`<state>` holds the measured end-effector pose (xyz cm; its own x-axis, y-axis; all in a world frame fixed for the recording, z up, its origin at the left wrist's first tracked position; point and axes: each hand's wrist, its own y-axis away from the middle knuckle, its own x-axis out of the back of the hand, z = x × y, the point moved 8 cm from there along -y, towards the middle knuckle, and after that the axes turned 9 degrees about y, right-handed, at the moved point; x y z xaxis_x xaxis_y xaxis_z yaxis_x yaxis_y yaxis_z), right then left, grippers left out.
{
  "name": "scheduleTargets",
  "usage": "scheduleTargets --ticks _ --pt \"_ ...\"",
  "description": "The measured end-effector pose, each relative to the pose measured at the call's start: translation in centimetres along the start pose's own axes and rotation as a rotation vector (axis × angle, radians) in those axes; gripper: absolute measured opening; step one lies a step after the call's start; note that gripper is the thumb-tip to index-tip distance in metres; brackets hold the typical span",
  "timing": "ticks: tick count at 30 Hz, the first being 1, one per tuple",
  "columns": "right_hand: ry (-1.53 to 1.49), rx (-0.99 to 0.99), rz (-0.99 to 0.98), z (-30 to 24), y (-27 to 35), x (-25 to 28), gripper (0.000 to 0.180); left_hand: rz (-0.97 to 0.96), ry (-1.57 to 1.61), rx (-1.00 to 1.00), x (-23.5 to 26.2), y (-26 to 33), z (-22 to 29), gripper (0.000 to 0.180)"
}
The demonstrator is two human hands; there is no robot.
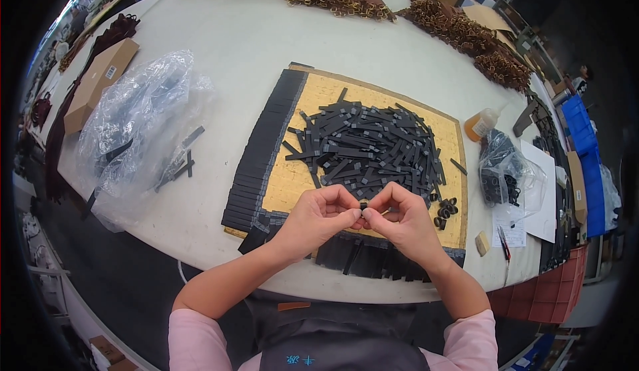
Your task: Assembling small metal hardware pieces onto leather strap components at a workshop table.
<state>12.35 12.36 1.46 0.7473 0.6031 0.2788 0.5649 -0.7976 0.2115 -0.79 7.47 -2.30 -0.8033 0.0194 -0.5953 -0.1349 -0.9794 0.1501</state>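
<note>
Over the mat (293,171), hands (363,216) pinched together

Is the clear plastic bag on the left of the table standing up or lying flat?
Lying flat: the clear plastic bag sprawls crumpled on the white table, dark strips at its mouth.

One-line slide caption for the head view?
Both hands, left hand and right hand, pinch a small black piece above a yellow mat piled with black strips.

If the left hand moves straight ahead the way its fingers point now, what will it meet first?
The left hand points rightward at the right hand; their fingertips already meet around a small black piece, so it would likely press into that first.
</note>
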Motion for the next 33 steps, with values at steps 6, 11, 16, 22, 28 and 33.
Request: scheduleTargets --ticks 6,11,16,22,28,33 --pt "-0.001 -0.044 -0.11 1.4 -1.4 -0.8 0.012 0.015 -0.042 -0.02 0.3 -0.1 -0.4 0.005" --pt "-0.075 -0.018 -0.082 1.5 -1.6 -0.5 0.008 0.03 -0.056 -0.007 0.4 -0.1 -0.1 0.006" --pt "-0.105 0.033 -0.013 0.2 -0.2 -0.3 0.008 0.011 0.046 0.02 -0.2 0.1 0.8 0.008" --pt "0.243 0.245 0.062 -2.5 1.2 0.0 0.017 0.011 0.031 0.027 -0.1 0.4 0.6 0.011" --pt "0.338 0.374 0.176 -2.8 2.6 0.5 0.017 0.017 -0.031 -0.034 -0.9 0.3 0.4 0.008" --pt "0.253 0.347 0.184 -2.5 3.7 2.1 0.016 0.005 -0.056 -0.13 -3.0 0.4 0.5 0.009"
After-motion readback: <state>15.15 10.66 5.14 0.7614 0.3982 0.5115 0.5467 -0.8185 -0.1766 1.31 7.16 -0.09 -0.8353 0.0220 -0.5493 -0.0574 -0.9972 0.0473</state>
